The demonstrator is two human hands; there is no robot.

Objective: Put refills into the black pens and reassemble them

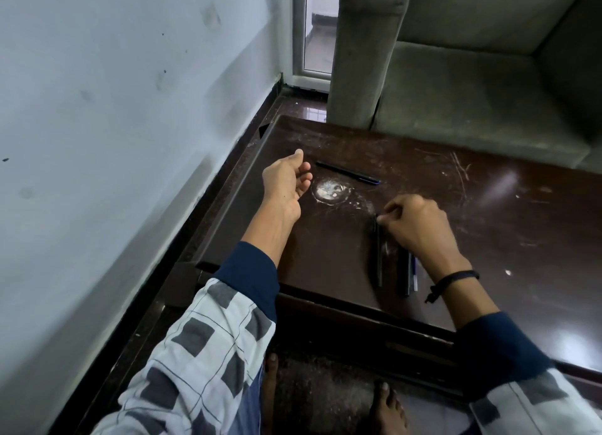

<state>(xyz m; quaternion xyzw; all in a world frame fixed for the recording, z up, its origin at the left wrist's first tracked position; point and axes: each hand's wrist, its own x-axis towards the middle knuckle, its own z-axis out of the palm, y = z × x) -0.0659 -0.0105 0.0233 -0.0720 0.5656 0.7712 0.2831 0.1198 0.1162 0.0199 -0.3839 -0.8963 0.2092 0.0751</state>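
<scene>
One black pen (348, 172) lies whole on the dark brown table (508, 213), far of centre, slanting down to the right. My left hand (286, 182) hovers just left of it, palm turned inward, fingers relaxed and holding nothing. My right hand (415, 226) reaches down over a small group of pen parts near the front edge; its fingertips pinch the far end of a thin black pen barrel (378, 255). Beside that lie a thicker black barrel (404, 273) and thin white and blue refills (414, 280), partly hidden under my wrist.
A white scuffed ring mark (330, 190) sits on the table between my hands. A grey-green sofa (456, 76) stands against the table's far edge. A pale wall (114, 108) runs along the left. My bare feet (387, 408) rest on the floor below the table's front edge.
</scene>
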